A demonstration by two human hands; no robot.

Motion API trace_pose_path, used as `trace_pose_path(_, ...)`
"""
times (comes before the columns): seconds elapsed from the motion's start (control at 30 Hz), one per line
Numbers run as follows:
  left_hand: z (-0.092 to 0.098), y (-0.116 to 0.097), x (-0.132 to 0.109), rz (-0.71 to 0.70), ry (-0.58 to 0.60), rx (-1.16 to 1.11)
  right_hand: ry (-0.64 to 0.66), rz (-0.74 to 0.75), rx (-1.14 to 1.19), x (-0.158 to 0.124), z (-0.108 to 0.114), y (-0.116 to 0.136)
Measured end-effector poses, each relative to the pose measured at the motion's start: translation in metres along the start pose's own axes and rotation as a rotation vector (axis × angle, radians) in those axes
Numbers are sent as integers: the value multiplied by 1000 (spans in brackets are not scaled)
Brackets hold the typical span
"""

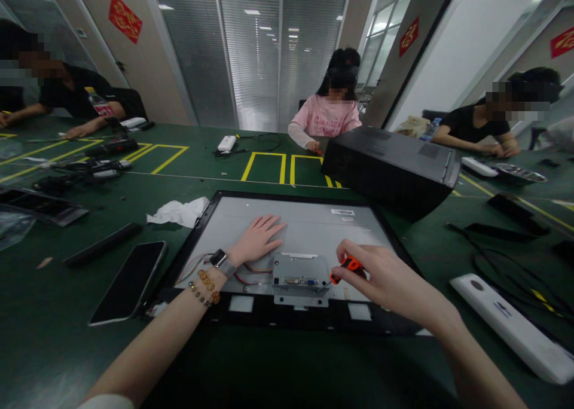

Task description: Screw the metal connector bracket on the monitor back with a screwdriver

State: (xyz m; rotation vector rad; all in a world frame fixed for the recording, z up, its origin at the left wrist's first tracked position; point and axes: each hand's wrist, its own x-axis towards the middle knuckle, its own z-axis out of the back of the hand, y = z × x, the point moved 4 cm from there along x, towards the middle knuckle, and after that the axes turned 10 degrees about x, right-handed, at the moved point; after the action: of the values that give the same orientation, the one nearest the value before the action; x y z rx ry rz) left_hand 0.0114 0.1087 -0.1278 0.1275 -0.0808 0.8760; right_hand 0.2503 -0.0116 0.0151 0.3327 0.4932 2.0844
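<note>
An opened monitor panel [309, 217] with a grey metal back and black frame lies on the green table. My left hand [258, 240] rests flat on the metal, fingers spread, holding nothing. In my right hand [368, 271] is an orange and black screwdriver [345, 269], its shaft reaching down left to the connector side of a small metal bracket box [298, 271]. Exactly where the tip touches is too small to tell. Thin coloured wires [251, 272] run from the box's left side across the panel.
Beyond the panel at the right stands a large black casing [390, 164]. A phone [130, 283] and white tissue [177, 212] lie to the left, a long white device [511, 325] and cables to the right. Several people sit around the table.
</note>
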Motion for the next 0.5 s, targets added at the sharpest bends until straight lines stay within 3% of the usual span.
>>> trace_pose_path(0.5, -1, 0, 0, -1, -29, 3, -17, 88, 58, -1, 5, 10)
